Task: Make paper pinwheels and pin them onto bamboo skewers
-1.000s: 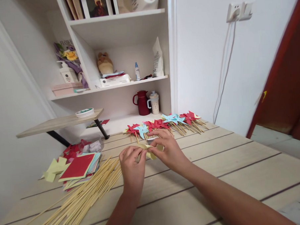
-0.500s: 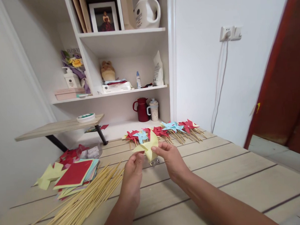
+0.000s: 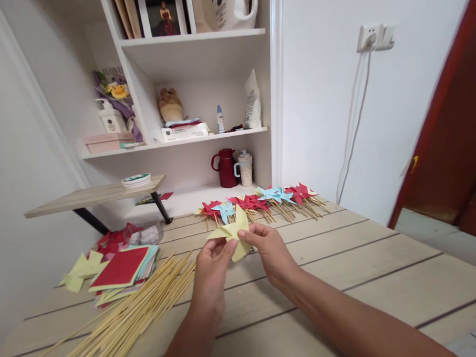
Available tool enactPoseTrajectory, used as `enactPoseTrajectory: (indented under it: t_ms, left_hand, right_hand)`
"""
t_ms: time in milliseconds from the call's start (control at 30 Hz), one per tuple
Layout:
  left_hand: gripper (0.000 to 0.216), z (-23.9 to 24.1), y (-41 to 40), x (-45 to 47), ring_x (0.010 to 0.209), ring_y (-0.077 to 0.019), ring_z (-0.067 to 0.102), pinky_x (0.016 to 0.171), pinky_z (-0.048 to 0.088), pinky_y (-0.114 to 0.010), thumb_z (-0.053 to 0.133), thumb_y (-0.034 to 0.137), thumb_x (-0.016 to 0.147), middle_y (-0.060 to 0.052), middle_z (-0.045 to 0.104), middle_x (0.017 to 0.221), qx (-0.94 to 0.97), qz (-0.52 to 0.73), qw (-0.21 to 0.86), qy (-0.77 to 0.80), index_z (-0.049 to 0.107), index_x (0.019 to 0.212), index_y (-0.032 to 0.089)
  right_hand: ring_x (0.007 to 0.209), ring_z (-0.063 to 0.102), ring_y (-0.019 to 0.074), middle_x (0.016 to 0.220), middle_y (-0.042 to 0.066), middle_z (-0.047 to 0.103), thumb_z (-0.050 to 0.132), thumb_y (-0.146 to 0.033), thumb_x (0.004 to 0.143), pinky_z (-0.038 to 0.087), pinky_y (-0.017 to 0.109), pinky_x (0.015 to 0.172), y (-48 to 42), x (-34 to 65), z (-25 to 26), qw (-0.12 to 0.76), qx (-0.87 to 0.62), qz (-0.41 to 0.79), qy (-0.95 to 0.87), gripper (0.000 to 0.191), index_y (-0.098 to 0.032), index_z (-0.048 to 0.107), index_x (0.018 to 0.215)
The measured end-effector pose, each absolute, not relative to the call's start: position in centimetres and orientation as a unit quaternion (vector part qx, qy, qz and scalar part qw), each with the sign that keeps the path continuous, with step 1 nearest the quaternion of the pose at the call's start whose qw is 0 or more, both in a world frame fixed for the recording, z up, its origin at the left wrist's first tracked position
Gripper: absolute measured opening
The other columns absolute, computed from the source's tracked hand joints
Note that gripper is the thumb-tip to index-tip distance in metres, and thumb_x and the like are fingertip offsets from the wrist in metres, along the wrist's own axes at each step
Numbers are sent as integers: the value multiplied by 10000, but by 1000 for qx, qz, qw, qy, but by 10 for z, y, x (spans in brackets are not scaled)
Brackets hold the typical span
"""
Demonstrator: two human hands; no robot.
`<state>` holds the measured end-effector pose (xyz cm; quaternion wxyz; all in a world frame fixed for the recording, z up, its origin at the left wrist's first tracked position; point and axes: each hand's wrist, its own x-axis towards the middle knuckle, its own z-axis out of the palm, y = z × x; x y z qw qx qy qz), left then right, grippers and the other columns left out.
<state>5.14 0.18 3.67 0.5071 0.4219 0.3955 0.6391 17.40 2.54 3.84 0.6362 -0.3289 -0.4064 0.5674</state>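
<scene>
A pale yellow paper pinwheel [image 3: 233, 230] is held up above the table between my two hands. My left hand [image 3: 214, 269] pinches its lower left side, thumb on the front. On the right side, my right hand [image 3: 266, 245] grips it with the thumb pressed near the centre. The fingertips behind the paper are hidden. A small shiny clear thing, mostly covered by my right hand and the paper, lies on the table behind them. Left of my left hand, a loose bundle of thin wooden sticks [image 3: 137, 309] spreads across the table.
Finished pinwheels on sticks [image 3: 255, 203] lie along the table's back edge. At left are a stack of coloured paper squares [image 3: 119, 269], yellow folded paper [image 3: 82, 269], red pieces [image 3: 114, 242] and a clear box [image 3: 149, 235]. A raised wooden stand [image 3: 97, 195] stands behind.
My left thumb has moved up onto the front of the pinwheel, near its centre. The pinwheel is turned slightly, and the view has tilted down a little.
</scene>
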Motion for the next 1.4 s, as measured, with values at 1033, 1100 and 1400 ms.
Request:
enactPoseTrajectory:
  t_ms: [1033, 1100, 1400]
  left_hand:
    - [202, 45, 12, 21, 785, -206, 701, 769, 542, -309, 828, 220, 663, -114, 761, 873, 256, 691, 561, 377, 732, 810, 119]
    - [184, 45, 13, 19, 774, -198, 693, 735, 541, -290, 820, 222, 668, -100, 762, 873, 247, 693, 566, 370, 740, 808, 132]
    - [222, 44, 9, 26, 738, -198, 690, 689, 530, -280, 808, 249, 667, -108, 760, 818, 275, 676, 584, 355, 754, 829, 106]
  right_hand:
    - [1042, 529, 241, 1078, 70, 498, 556, -94, 824, 473, 451, 940, 31, 190, 25, 557, -309, 79, -767, 457, -324, 635, 1211]
    - [1051, 511, 245, 1064, 71, 475, 554, -64, 816, 475, 447, 933, 28, 186, 22, 540, -297, 33, -787, 473, -323, 646, 1201]
    - [968, 528, 244, 979, 62, 511, 678, -192, 850, 459, 422, 844, 25, 182, 23, 533, -282, -22, -798, 105, -268, 749, 857]
